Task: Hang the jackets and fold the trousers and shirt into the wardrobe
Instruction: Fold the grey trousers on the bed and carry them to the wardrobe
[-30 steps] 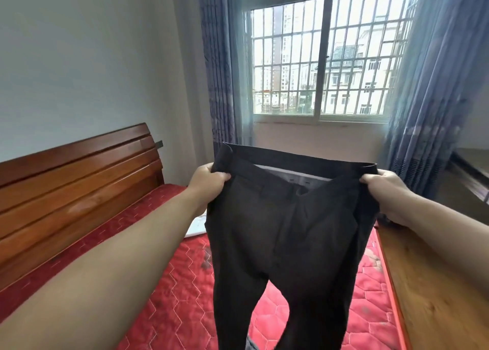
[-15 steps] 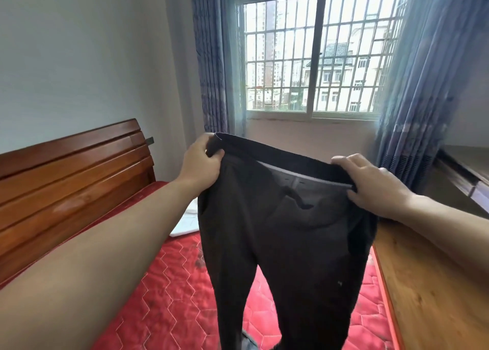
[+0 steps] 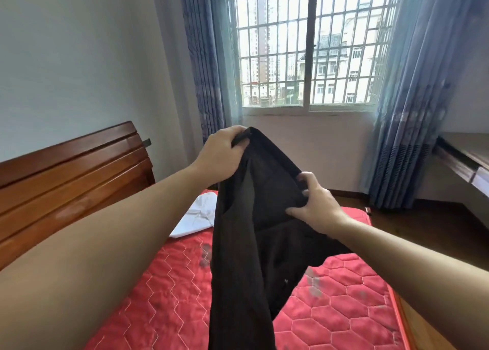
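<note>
Left hand [image 3: 221, 154] raised, fingers curled tight round one end of the waistband of the dark trousers [image 3: 254, 233]. Right hand [image 3: 316, 203] lower and nearer, thumb and fingers pinching the other end of the waistband, so the band slopes down toward the right. Trousers held in the air over the bed [image 3: 341, 320], legs hanging down past the bottom of view. Bed has a red quilted cover with hexagon stitching and some dark marks. White shirt [image 3: 197, 217] lies crumpled on the bed near the headboard edge, part hidden behind the trousers. Wooden headboard [image 3: 71, 175] at left. Barred window [image 3: 309, 50] ahead, blue curtains [image 3: 407, 106] on both sides. Wooden table [image 3: 461, 156] by the right wall.
</note>
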`<state>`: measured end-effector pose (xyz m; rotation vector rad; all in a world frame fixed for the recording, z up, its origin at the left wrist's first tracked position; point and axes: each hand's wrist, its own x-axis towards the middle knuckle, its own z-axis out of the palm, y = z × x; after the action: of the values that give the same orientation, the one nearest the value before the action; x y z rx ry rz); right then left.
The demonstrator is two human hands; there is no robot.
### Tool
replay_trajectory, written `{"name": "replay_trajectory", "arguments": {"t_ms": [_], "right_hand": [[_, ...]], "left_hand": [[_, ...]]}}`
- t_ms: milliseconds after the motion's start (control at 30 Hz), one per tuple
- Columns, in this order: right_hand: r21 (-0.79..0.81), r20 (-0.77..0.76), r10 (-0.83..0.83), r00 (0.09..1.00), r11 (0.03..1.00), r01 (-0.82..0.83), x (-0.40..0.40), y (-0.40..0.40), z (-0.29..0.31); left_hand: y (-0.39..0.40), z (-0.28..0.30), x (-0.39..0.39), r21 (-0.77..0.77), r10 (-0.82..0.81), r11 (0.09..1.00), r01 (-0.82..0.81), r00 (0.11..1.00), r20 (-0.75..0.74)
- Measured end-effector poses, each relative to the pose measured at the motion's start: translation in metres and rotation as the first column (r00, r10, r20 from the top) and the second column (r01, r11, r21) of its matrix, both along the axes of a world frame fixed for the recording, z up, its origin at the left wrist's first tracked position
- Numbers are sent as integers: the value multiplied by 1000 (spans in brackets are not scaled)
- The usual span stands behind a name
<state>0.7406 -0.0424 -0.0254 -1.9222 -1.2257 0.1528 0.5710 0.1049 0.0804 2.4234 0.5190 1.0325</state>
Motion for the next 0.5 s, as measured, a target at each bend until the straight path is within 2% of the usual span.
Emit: {"name": "replay_trajectory", "arguments": {"t_ms": [100, 167, 233, 267, 333, 433, 500], "right_hand": [[-78, 117, 88, 989, 994, -79, 14, -5, -5], [0, 282, 84, 956, 996, -88, 17, -6, -5], [90, 485, -7, 875, 995, -42, 17, -4, -6], [115, 535, -35, 844, 993, -31, 17, -2, -5], [68, 502, 0, 865, 997, -39, 18, 0, 0], [-94, 377, 133, 917, 990, -105, 25, 3, 6], [-110, 226, 229, 947, 972, -209, 22, 1, 13]], "left_hand": [[9, -6, -16, -42, -2, 999, 2, 1000, 2], [10, -5, -23, -97, -24, 995, 26, 1000, 19], [10, 1, -28, -141, -57, 988, 57, 998, 8], [10, 6, -31, -130, -67, 989, 64, 998, -17], [11, 14, -37, -99, -84, 992, 76, 994, -77], [15, 19, -46, -53, -76, 996, 70, 988, -136], [20, 19, -52, -27, -44, 999, 40, 988, -147]]}}
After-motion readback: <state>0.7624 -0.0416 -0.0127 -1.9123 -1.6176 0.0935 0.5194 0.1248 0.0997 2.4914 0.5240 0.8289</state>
